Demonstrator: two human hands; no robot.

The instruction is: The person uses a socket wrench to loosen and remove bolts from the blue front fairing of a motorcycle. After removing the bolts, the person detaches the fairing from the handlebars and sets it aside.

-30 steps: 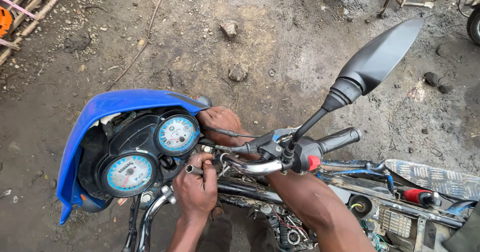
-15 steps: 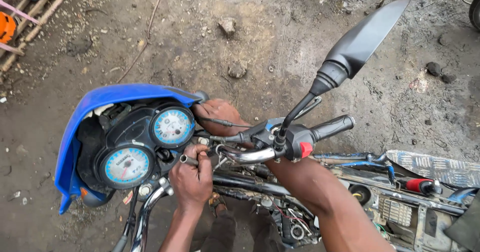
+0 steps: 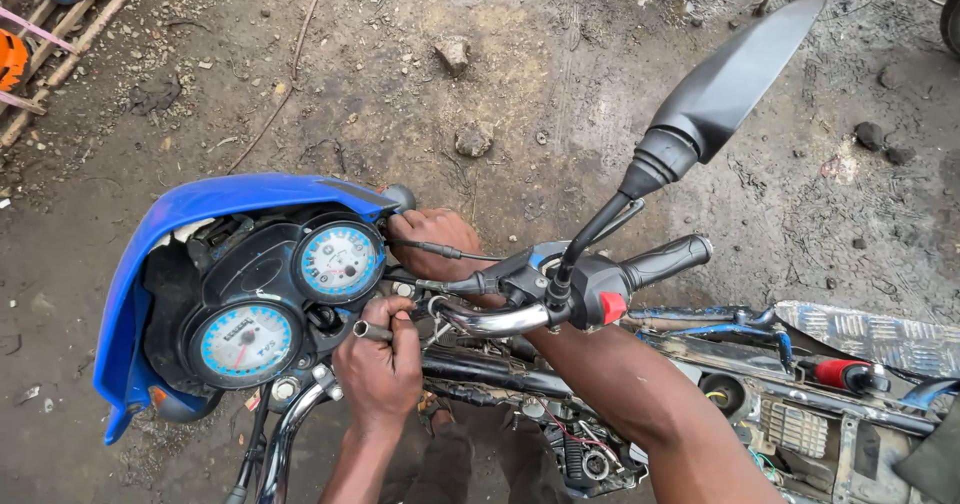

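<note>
Seen from the head camera, the left hand is closed in a fist around a small metal tool, a short shaft whose round end pokes out of the fist toward the gauges; what kind of tool it is cannot be told, since most of it is buried in the grip. Its long axis runs roughly level, from the fist leftward toward the middle of the handlebar, just below the upper round speedometer and beside the lower gauge. The right hand lies beyond the bar, on the far side from the person, with the forearm passing under the chrome tube; its fingers curl down behind the gauge housing near a thin black cable, but whether they grip anything is hidden, so that cannot be told. The two hands sit close together with the bar's centre clamp area between them, the left one nearer the person and lower, the right one further off and higher. The blue fairing wraps the gauges on the left; the black mirror and rubber grip stand well off to the right, over the muddy ground
</note>
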